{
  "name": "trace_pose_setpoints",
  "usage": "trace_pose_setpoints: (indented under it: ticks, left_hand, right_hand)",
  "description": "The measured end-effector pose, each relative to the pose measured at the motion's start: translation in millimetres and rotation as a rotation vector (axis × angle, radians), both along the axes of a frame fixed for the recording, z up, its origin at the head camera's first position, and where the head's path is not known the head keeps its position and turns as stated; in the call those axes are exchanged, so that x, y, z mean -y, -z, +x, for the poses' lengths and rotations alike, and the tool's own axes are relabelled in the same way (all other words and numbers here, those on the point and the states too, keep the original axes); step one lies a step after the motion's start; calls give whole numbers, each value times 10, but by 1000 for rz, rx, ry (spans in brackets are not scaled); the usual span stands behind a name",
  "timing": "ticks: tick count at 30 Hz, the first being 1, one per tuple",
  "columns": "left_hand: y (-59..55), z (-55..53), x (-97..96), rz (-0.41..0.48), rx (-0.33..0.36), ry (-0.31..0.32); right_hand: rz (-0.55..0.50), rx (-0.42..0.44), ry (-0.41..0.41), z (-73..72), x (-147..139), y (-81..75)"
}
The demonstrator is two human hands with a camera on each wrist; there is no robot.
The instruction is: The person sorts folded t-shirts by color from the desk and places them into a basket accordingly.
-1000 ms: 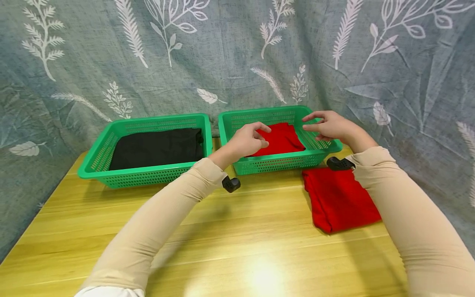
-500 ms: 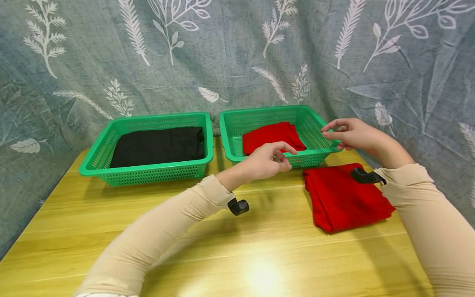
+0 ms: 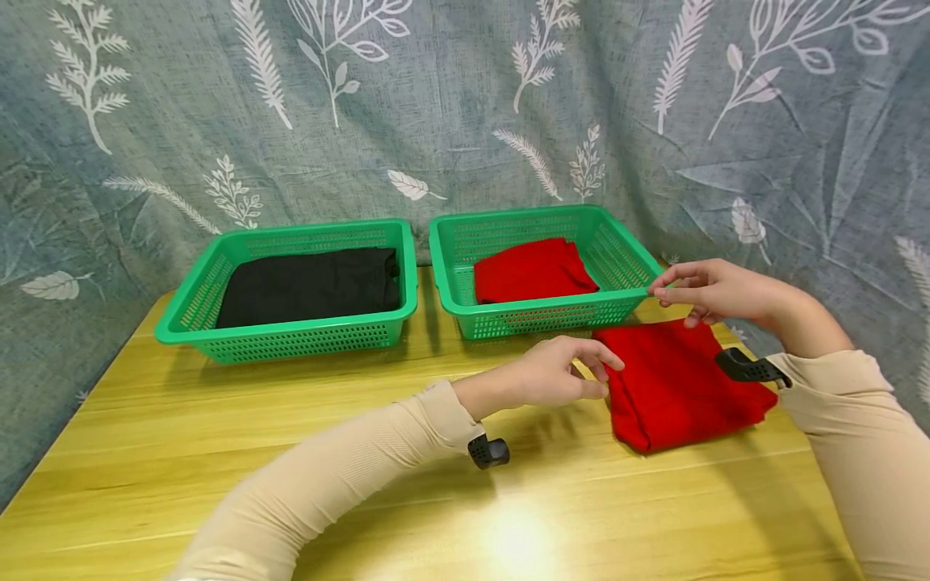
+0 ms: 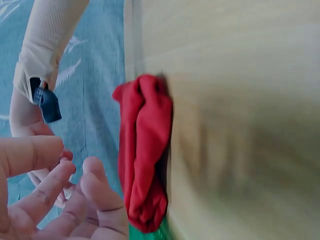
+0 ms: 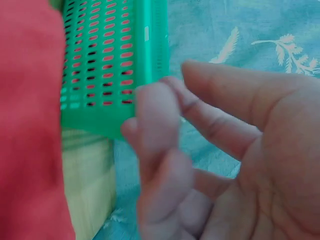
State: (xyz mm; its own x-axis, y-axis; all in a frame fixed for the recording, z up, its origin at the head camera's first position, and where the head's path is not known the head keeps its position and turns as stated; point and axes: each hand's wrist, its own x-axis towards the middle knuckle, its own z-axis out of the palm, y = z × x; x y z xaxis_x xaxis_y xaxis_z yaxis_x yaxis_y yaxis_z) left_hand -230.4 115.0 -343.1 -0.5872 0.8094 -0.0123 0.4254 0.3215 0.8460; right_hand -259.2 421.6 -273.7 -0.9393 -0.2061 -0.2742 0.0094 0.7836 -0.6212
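Note:
A folded red cloth [image 3: 690, 383] lies on the table at the right, in front of the right-hand green basket [image 3: 541, 313]. At the cloth's left edge hovers my left hand [image 3: 555, 371], fingers loosely bent and holding nothing. My right hand [image 3: 734, 294] is above the cloth's far side, by the basket's front right corner, its fingers relaxed with nothing in them. In the left wrist view the red cloth [image 4: 145, 155] shows its thick folded side. Inside the right-hand basket lies another folded red cloth [image 3: 534, 273].
To the left stands a second green basket [image 3: 291, 343] with folded black cloth [image 3: 312, 286] in it. Both baskets rest near the back of the wooden table [image 3: 182, 436], before a patterned grey-blue curtain [image 3: 436, 105].
Both hands have left the right-hand basket. The left hand has come right and toward me to the red cloth's edge; the right hand has moved right and down over the cloth.

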Motion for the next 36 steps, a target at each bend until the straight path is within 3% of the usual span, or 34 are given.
trace_pose_setpoints:
  ticks: [11, 16, 19, 24, 29, 36]
  left_hand:
    - [142, 200, -226, -52, -15, 77]
    - [192, 274, -253, -152, -46, 127]
    - [229, 301, -271, -203, -14, 137]
    - [275, 291, -298, -226, 10, 132]
    - [312, 287, -342, -233, 93, 134]
    - [315, 274, -339, -295, 68, 172]
  right_hand:
    - [65, 123, -13, 52, -170, 174]
    - [75, 169, -30, 15, -186, 285]
    - [86, 201, -26, 8, -175, 361]
    - [111, 187, -15, 20, -157, 388]
    - [154, 158, -13, 31, -131, 381]
    - [184, 136, -51, 12, -100, 390]
